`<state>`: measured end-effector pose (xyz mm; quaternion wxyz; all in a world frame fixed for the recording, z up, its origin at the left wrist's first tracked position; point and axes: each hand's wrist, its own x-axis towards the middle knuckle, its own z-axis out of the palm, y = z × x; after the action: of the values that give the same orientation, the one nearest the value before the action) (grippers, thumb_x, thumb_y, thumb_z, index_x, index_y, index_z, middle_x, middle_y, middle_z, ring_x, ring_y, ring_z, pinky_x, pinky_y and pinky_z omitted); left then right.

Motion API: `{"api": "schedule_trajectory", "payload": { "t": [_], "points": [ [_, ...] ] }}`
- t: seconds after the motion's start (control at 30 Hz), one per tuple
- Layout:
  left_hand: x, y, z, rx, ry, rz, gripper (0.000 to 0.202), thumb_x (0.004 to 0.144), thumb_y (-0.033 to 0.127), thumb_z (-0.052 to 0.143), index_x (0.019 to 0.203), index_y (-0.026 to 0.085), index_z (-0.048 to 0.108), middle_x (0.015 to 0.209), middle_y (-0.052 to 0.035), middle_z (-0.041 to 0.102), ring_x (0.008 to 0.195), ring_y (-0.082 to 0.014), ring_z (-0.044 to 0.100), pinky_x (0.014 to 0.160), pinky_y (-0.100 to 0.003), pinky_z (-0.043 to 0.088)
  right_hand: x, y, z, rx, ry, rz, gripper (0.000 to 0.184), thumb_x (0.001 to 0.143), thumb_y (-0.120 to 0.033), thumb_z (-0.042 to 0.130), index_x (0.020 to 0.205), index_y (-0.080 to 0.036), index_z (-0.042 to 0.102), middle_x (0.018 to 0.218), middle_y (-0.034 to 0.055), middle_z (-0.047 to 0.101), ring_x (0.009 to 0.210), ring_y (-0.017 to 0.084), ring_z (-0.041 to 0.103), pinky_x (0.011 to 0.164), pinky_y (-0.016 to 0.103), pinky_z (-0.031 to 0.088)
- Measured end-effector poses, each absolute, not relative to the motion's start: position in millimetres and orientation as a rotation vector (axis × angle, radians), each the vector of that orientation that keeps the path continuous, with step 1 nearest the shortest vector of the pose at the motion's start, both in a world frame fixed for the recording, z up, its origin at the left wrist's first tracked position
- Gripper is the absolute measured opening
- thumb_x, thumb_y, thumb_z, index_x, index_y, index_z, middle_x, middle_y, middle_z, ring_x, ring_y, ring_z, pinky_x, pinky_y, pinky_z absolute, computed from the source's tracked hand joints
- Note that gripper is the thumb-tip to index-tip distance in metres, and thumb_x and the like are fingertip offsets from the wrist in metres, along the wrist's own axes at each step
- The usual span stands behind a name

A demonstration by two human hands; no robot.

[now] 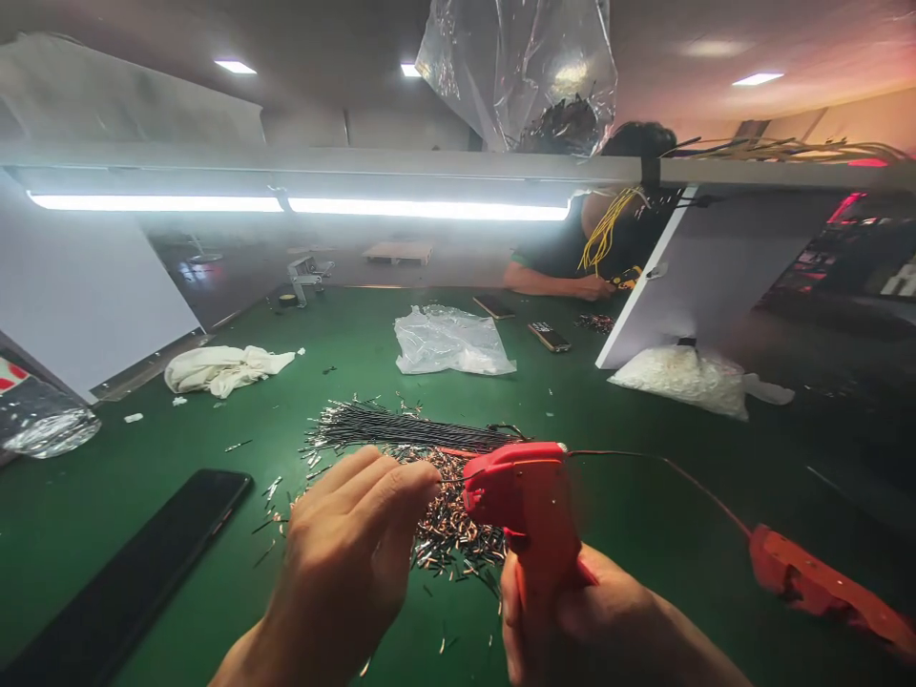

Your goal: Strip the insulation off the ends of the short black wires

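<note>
My right hand (572,611) grips the handle of a red pistol-shaped tool (526,496), its nose pointing left. My left hand (350,553) is pinched at the fingertips just left of that nose, holding a thin dark wire (454,474) towards it. Behind both hands lies a bundle of short black wires (401,431) with bare ends, and a heap of small copper-coloured cut bits (450,534) on the green table mat (630,515).
A dark phone (143,572) lies at the left front. A second red tool (822,582) with a thin cord rests at the right. White cloth (221,367), clear plastic bags (447,343), a bag of white parts (679,377). Another person's arm (551,281) works at the far side.
</note>
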<state>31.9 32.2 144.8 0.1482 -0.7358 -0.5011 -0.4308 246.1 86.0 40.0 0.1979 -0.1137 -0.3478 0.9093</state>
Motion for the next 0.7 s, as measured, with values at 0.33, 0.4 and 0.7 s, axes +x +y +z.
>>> {"api": "schedule_trajectory", "payload": {
  "t": [0.33,0.4,0.7],
  "points": [
    [20.4,30.8,149.3,-2.126,-1.378,-1.107,0.021,0.087,0.005,0.054,0.095,0.023,0.063,0.069,0.0046,0.067,0.056,-0.0092,0.057,0.054,-0.023,0.041,250.1,81.9,57.2,-0.523,-1.023,2.419,0.024,0.07,-0.034,0.071,0.086,-0.017,0.064,0.069,0.0073,0.067,0.062,0.023,0.063,0.064,0.036,0.048],
    [22.1,30.0,150.7,-2.113,-1.351,-1.053,0.025,0.085,0.001,0.053,0.092,0.023,0.062,0.077,0.0033,0.071,0.065,-0.0114,0.061,0.064,-0.026,0.044,248.2,82.3,53.9,-0.554,-0.996,2.395,0.022,0.072,-0.037,0.071,0.084,-0.02,0.065,0.07,0.0062,0.067,0.062,0.022,0.061,0.064,0.037,0.049],
    [10.3,32.0,134.4,-1.861,-1.395,-0.695,0.035,0.081,-0.001,0.052,0.095,0.028,0.065,0.107,0.0021,0.074,0.1,-0.023,0.063,0.066,-0.033,0.035,251.6,96.9,57.0,-0.278,-1.088,2.423,0.032,0.067,-0.033,0.068,0.089,-0.011,0.067,0.075,0.0112,0.072,0.066,0.019,0.063,0.062,0.029,0.045]
  ]
}}
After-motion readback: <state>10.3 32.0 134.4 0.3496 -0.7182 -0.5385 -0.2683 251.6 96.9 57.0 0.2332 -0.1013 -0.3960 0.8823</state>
